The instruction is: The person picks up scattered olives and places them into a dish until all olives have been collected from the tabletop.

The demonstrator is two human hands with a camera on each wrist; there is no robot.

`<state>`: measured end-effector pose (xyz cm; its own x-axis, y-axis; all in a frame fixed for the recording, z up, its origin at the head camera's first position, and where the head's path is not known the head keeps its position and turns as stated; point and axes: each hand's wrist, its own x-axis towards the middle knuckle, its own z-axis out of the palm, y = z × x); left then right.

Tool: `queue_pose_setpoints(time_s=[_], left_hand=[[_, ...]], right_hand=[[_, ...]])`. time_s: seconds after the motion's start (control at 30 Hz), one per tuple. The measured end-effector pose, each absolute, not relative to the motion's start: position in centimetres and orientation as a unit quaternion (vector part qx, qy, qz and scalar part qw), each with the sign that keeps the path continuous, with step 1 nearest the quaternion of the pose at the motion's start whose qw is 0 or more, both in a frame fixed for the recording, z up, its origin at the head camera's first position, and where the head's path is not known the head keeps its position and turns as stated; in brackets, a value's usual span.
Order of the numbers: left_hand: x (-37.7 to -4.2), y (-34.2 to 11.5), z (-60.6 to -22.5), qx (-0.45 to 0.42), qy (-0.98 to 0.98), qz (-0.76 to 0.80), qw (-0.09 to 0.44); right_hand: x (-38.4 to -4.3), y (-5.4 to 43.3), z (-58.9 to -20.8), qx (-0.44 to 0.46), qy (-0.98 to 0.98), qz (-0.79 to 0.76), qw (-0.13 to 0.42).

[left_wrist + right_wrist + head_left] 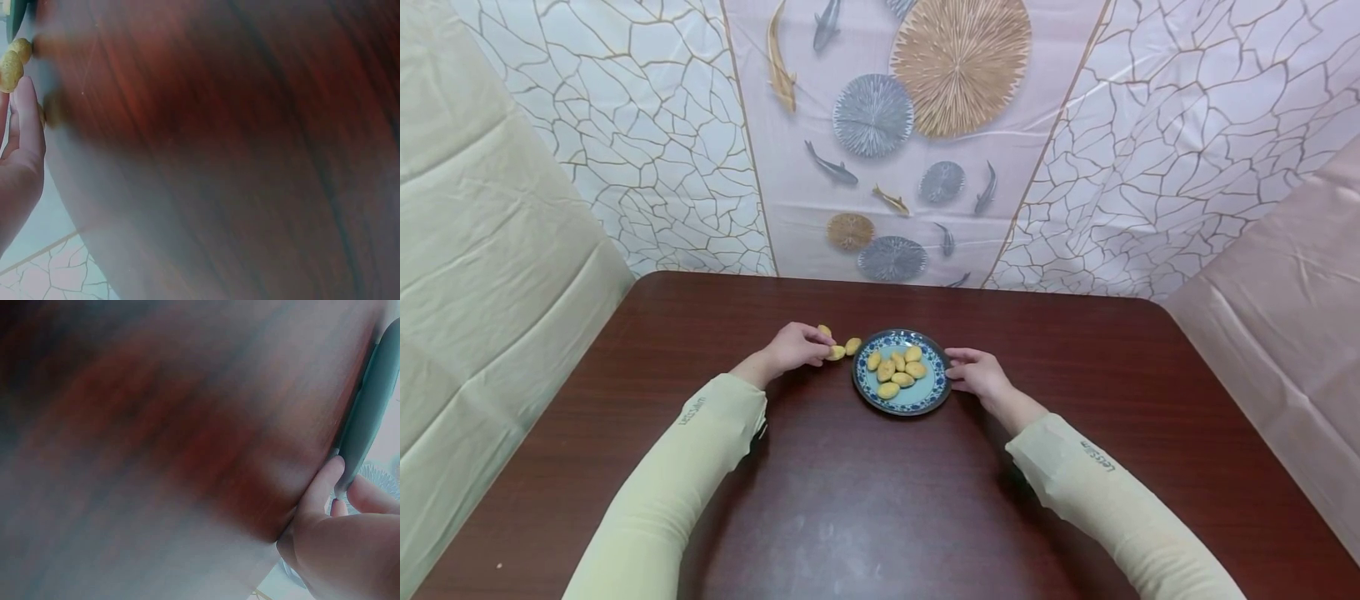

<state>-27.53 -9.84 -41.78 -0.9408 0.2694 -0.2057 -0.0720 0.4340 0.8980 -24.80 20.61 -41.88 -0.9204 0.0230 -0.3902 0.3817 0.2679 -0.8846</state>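
Note:
Near the table's far side, a round plate [936,396] with a blue floral border and dark rim holds several small yellow, potato-like ovals [902,379]. To the plate's left, my left hand [793,346] pinches another yellow oval [837,353] at its fingertips; in the left wrist view this oval [10,72] looks rough-skinned. Two more lie close by: one yellow oval [853,346] against the plate's left side, another yellow oval [824,330] behind the fingertips. My right hand [981,375] grips the plate's right rim, with thumb and fingers on both faces of the plate edge [369,406].
Both hands work over a dark reddish-brown wooden table [865,492]. Behind it hangs a patterned cloth [872,179] with fish and round motifs. Plain fabric walls, a left one [490,250] and a right one [1285,308], close in the sides.

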Motion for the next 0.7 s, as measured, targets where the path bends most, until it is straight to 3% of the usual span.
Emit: queue_pose_setpoints(time_s=[0.7], left_hand=[[-28.4,-8.8,-40.5,0.057,0.812,0.559,0.154]], right_hand=[[-24.8,20.6,-42.0,0.124,0.777,-0.599,0.149]])
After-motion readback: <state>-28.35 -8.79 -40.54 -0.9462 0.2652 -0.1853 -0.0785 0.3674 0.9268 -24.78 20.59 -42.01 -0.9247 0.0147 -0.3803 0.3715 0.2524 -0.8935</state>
